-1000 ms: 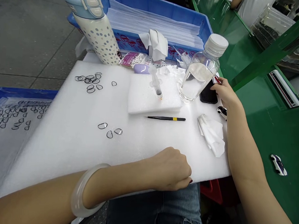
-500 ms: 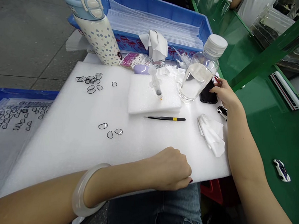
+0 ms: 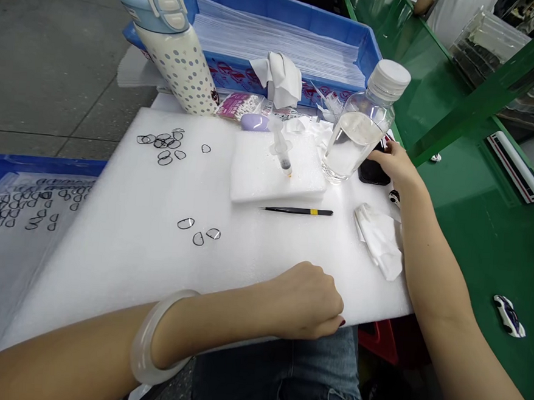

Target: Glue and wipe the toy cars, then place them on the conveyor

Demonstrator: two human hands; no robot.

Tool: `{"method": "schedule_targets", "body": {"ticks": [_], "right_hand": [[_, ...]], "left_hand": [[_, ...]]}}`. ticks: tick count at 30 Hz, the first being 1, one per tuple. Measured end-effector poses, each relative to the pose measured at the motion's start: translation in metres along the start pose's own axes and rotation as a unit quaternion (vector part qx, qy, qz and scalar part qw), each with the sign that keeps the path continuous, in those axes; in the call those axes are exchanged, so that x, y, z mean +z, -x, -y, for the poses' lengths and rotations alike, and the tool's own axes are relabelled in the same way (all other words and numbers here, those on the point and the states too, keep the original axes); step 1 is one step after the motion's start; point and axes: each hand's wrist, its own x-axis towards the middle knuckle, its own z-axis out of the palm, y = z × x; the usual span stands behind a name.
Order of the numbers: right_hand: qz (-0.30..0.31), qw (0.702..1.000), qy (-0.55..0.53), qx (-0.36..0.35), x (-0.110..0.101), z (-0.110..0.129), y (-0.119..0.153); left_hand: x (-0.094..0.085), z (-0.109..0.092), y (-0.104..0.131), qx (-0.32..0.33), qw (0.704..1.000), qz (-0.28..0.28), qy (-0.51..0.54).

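My left hand [image 3: 308, 301] rests as a fist on the front edge of the white foam sheet [image 3: 119, 275]; nothing sticks out of its curled fingers. At the far right, my right hand [image 3: 400, 163] reaches over a black phone [image 3: 373, 173], behind the clear bottle [image 3: 356, 136]. Its fingertips are partly hidden there, so their grip is unclear. Black tweezers [image 3: 293, 210] with a yellow band lie before a foam block [image 3: 268, 185], where a syringe [image 3: 282, 152] stands tilted. Thin black rings lie in a cluster [image 3: 164, 141] and in a smaller group [image 3: 199, 238].
A crumpled tissue [image 3: 378, 238] lies beside my right forearm. Behind stand a dotted drink bottle [image 3: 184, 72] and a blue bin [image 3: 290, 3] of white sheets. More rings lie in the left tray [image 3: 12, 249]. A small car-shaped object [image 3: 509, 315] sits on the green surface [image 3: 470, 238].
My right hand has shifted slightly; its fingers now bend farther behind the clear bottle, at the phone's far end. The left hand stays in place. The view has tilted a little.
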Motion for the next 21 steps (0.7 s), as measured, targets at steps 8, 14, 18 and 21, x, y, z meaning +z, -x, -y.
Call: {"method": "schedule_targets", "body": {"ticks": [8,14,18,21], "right_hand": [[-0.015,0.995,-0.064,0.077,-0.011,0.015,0.014],[-0.013,0.997,-0.032,0.072,-0.005,0.022,0.018],[-0.016,0.997,-0.024,0.070,-0.003,0.026,0.020],[-0.018,0.997,-0.026,0.071,-0.003,0.027,0.022]], "left_hand": [[-0.001,0.000,0.000,-0.001,1.000,0.002,0.001],[-0.001,0.000,0.001,-0.001,1.000,-0.003,-0.005],[0.000,0.000,0.000,0.001,1.000,-0.010,-0.005],[0.000,0.000,0.000,0.003,1.000,-0.011,-0.003]]}}
